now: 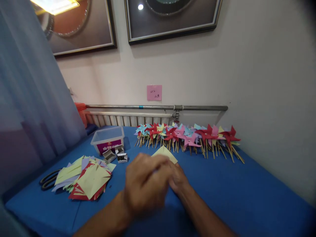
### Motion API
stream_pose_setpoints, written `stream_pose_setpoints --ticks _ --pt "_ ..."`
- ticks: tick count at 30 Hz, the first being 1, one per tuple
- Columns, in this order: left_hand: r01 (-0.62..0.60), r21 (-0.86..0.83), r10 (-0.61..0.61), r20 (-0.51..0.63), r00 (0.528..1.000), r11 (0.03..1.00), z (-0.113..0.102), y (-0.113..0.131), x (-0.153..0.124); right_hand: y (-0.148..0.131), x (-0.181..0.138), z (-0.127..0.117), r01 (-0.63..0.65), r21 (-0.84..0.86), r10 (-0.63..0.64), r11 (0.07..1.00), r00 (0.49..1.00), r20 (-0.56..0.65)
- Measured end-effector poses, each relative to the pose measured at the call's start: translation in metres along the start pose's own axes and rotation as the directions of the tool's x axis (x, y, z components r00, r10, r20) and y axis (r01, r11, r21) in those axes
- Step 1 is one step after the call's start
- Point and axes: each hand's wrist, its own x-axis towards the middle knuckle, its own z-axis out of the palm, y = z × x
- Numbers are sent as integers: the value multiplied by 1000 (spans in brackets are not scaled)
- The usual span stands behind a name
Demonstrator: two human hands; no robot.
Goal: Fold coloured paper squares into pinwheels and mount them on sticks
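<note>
A pale yellow square of paper (165,152) lies tilted in front of me, its far corner pointing to the wall. My right hand (178,177) grips its near right side, with the thumb along the edge. My left hand (145,182) is raised nearer the camera, closed and slightly blurred, its curled fingers meeting the right hand over the paper. Whatever those left fingers may pinch is hidden. To the left sits a pile of cut paper squares (93,179) in yellow, red, purple and green, with slits running in from corners.
Finished paper pinwheels (190,140) on sticks line the table's back. A clear plastic tub (108,135) stands left, with small open boxes (122,158) before it. Black-handled scissors (49,179) lie by the pile. Behind are a radiator (128,119) and pipe; a curtain (32,98) hangs left.
</note>
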Motion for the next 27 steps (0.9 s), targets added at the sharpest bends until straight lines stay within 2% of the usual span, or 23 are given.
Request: stream_pose_setpoints --ticks 3,5,8,10,13,27 --pt "39 -3 -39 -1 999 999 40 -35 -19 1 2 -1 -4 -14 4 1000 1000 14" --pt "86 45 -91 106 990 995 59 -52 -40 0 3 -3 -23 -12 23 1000 1000 3" --pt "-1 83 -22 269 963 997 73 -59 -66 -1 3 -6 -21 -14 22 1000 1000 1" --pt "-80 101 45 306 951 992 78 -56 -73 -3 3 -6 -21 -25 21 999 1000 21" --pt "-144 128 100 302 948 981 81 -54 -75 -4 2 -5 -28 -45 30 999 999 35" --pt "-225 140 175 305 936 964 83 -59 -70 -1 0 -5 -51 -49 53 998 997 47"
